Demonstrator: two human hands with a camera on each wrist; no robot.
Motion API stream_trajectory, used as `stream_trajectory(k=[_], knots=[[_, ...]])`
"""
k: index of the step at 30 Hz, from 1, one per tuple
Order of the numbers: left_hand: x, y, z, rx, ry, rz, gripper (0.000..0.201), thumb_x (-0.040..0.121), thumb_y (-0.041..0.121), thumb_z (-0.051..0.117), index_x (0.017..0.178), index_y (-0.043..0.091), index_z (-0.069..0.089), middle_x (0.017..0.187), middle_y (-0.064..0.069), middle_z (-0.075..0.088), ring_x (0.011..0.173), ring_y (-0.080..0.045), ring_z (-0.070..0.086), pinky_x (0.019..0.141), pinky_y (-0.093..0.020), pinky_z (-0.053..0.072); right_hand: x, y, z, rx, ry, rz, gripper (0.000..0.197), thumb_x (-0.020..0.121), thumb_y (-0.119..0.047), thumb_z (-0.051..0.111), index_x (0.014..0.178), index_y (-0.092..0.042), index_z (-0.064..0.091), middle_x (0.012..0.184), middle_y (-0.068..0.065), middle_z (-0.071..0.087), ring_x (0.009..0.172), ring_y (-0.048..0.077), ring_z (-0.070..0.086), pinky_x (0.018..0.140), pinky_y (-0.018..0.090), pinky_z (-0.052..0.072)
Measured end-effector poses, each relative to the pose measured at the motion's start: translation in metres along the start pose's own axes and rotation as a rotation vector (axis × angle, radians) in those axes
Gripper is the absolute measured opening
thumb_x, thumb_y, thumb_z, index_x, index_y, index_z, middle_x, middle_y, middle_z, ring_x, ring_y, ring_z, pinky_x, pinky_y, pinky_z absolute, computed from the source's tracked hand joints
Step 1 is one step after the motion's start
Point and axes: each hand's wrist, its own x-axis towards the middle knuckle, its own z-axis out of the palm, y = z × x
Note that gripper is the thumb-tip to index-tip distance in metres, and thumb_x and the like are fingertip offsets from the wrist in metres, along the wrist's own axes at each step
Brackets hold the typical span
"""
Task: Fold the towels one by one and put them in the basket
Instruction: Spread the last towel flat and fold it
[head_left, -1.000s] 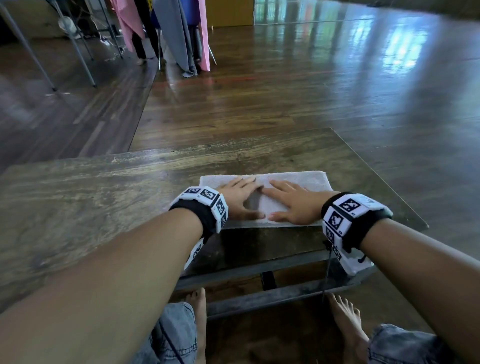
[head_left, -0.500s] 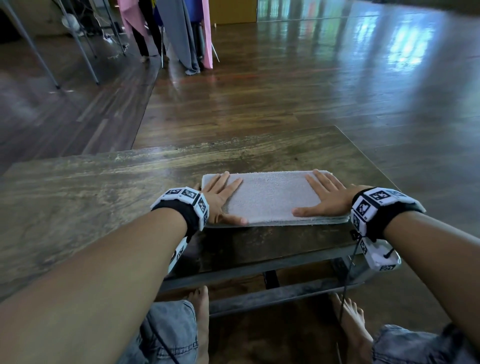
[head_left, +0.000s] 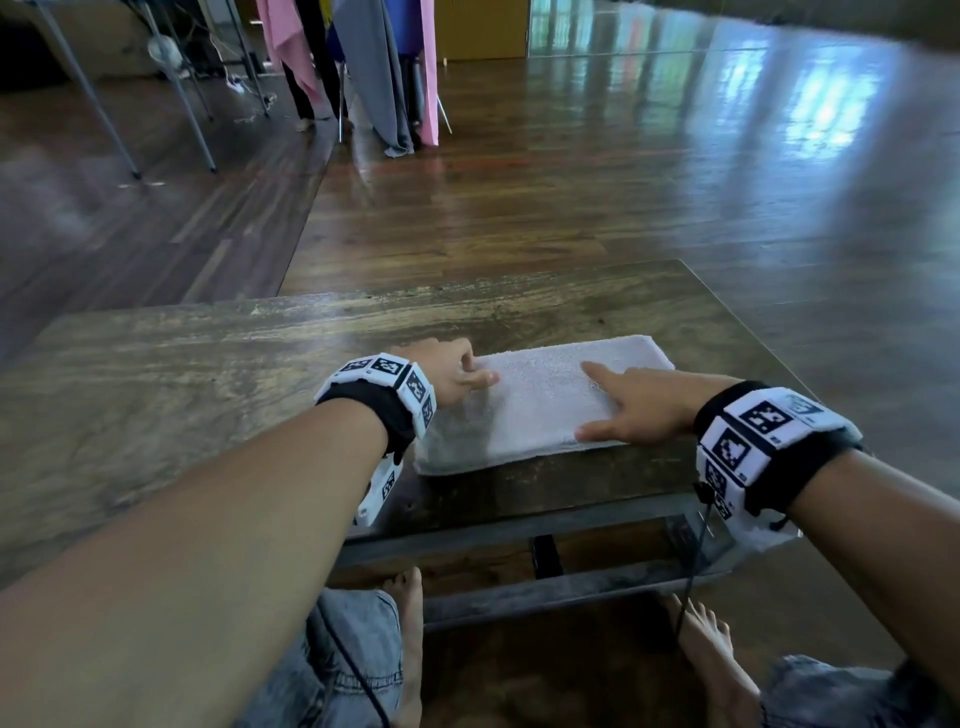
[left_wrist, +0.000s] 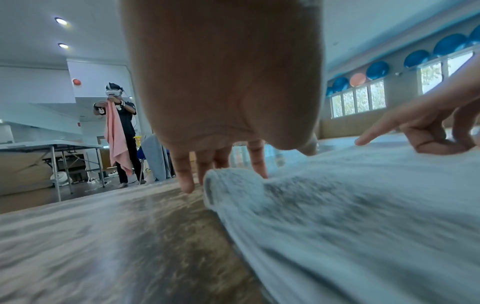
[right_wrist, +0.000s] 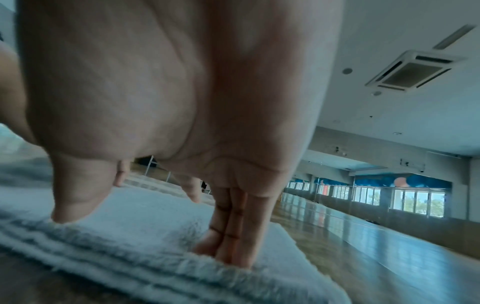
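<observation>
One white terry-cloth towel (head_left: 540, 402), already folded into a long flat strip, lies on the worn dark wooden desk (head_left: 208, 374) near its front right corner, just ahead of the person's knees. It is the only towel on the desk; no basket shows in any view, so where it must go cannot be told from here.

The left hand (head_left: 449, 371) sits at the strip's left end with its grip closed on the cloth: the thumb lies on top and the fingers (left_wrist: 185, 176) curl down at the far left corner, which stands rolled up off the wood in the left wrist view. That view is blurred, so whether the fingers are fully under the corner is uncertain, but it looks like a pinch meant to carry this end over. The right hand (head_left: 641, 408) lies on the right half with its grip spread, fingers (right_wrist: 231, 242) straight and pressed into the pile, thumb at the near edge. Most likely it serves as an anchor and a crease line, holding the strip still so the left end can fold across without dragging the whole cloth.

The step in hand seems to be one more crosswise fold, halving the strip. Being soft and thick, the towel may spring open unless pressed afterwards.

Beyond the desk are cloths hung over a rack (head_left: 374, 67), and one other person (left_wrist: 122, 131) holding a pink cloth.
</observation>
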Motion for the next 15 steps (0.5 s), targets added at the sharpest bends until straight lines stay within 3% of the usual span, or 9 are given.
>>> stream_trajectory(k=[2, 3, 6, 9, 11, 13, 15], knots=[[-0.005, 0.009, -0.004, -0.004, -0.018, 0.041, 0.057, 0.093, 0.066, 0.042, 0.103, 0.012, 0.057, 0.1, -0.007, 0.065, 0.082, -0.024, 0.056, 0.067, -0.033, 0.04, -0.008, 0.001, 0.003, -0.025, 0.059, 0.028, 0.098, 0.092, -0.065, 0.053, 0.16, -0.026, -0.005, 0.16, 0.019, 0.028, 0.144, 0.035, 0.035, 0.116, 0.045, 0.031], [-0.008, 0.012, -0.005, -0.005, -0.039, 0.061, 0.052, 0.094, 0.063, 0.046, 0.1, 0.012, 0.056, 0.096, -0.006, 0.063, 0.081, -0.024, 0.055, 0.063, -0.032, 0.038, -0.011, 0.003, 0.005, -0.039, 0.119, 0.026, 0.092, 0.094, -0.061, 0.053, 0.16, -0.024, 0.0, 0.158, 0.019, 0.03, 0.144, 0.035, 0.034, 0.113, 0.047, 0.033], [-0.016, 0.019, -0.006, -0.117, -0.136, 0.089, 0.04, 0.094, 0.048, 0.059, 0.113, 0.013, 0.052, 0.094, -0.002, 0.065, 0.079, -0.025, 0.067, 0.065, -0.031, 0.047, -0.019, 0.007, 0.013, -0.034, 0.304, -0.031, 0.068, 0.097, -0.047, 0.051, 0.153, -0.022, 0.023, 0.141, 0.013, 0.042, 0.133, 0.03, 0.039, 0.103, 0.046, 0.042], [-0.024, 0.023, -0.006, -0.285, -0.215, 0.082, 0.027, 0.093, 0.021, 0.057, 0.119, 0.014, 0.05, 0.08, -0.003, 0.065, 0.054, -0.018, 0.065, 0.05, -0.027, 0.05, -0.021, 0.007, 0.024, 0.049, 0.236, -0.055, 0.064, 0.099, -0.041, 0.049, 0.155, -0.022, 0.024, 0.136, 0.012, 0.045, 0.129, 0.03, 0.045, 0.107, 0.043, 0.04], [-0.027, 0.025, -0.007, -0.327, -0.246, 0.103, 0.028, 0.09, 0.007, 0.05, 0.117, 0.015, 0.052, 0.082, -0.005, 0.063, 0.056, -0.022, 0.064, 0.053, -0.029, 0.053, -0.022, 0.011, 0.033, 0.063, 0.234, -0.059, 0.064, 0.101, -0.037, 0.047, 0.157, -0.022, 0.02, 0.142, 0.012, 0.039, 0.135, 0.03, 0.042, 0.112, 0.042, 0.037], [-0.031, 0.028, -0.008, -0.339, -0.264, 0.135, 0.036, 0.086, -0.003, 0.044, 0.109, 0.018, 0.061, 0.091, -0.006, 0.064, 0.07, -0.025, 0.065, 0.066, -0.032, 0.054, -0.025, 0.019, 0.042, 0.141, 0.249, -0.07, 0.063, 0.102, -0.029, 0.043, 0.158, -0.022, 0.017, 0.157, 0.011, 0.027, 0.144, 0.031, 0.033, 0.118, 0.044, 0.031], [-0.033, 0.029, -0.009, -0.306, -0.252, 0.175, 0.045, 0.081, -0.008, 0.041, 0.103, 0.021, 0.067, 0.099, -0.003, 0.067, 0.077, -0.017, 0.062, 0.067, -0.02, 0.05, -0.029, 0.026, 0.047, 0.158, 0.249, -0.083, 0.065, 0.1, -0.02, 0.043, 0.159, -0.023, 0.015, 0.166, 0.01, 0.012, 0.151, 0.033, 0.02, 0.122, 0.046, 0.023]])
